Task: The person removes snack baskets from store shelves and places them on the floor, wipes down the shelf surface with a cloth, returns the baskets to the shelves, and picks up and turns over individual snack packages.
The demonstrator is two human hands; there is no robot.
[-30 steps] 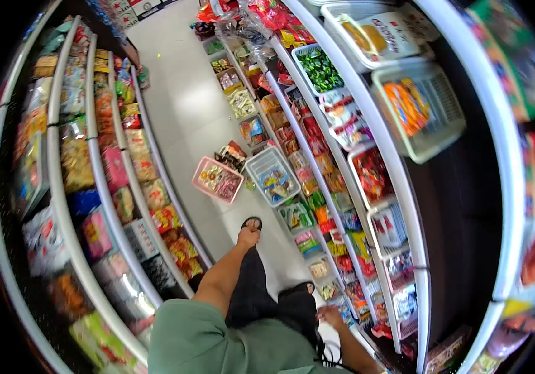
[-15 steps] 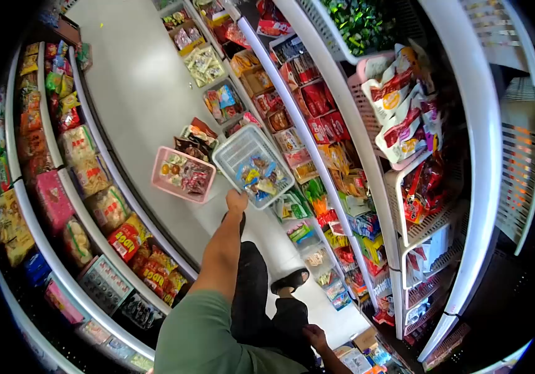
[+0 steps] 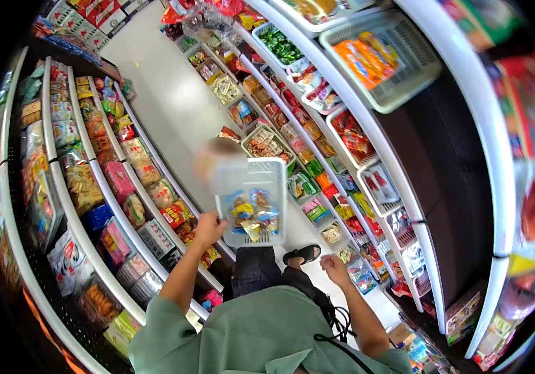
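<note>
My left hand (image 3: 209, 229) is closed on the left rim of a white plastic basket (image 3: 283, 218). Inside the basket lie several blue and yellow snack packets (image 3: 253, 212), near its lower end. The basket hangs in front of my body, above the floor. My right hand (image 3: 336, 270) is out to the right, holding nothing, its fingers loosely bent and partly apart. Just beyond the white basket, a blurred pinkish basket (image 3: 208, 163) is partly hidden behind it.
Shelves of bagged snacks (image 3: 161, 193) line the left side of the aisle floor (image 3: 161, 81). Along the right side, baskets of packets (image 3: 267, 146) stand low, and a basket with orange packets (image 3: 367, 62) sits on a high shelf. My sandalled foot (image 3: 303, 254) is below.
The white basket has come up off the low right-hand row toward my body, carried by my left hand. My view has risen. A basket of packets now shows where the white one was.
</note>
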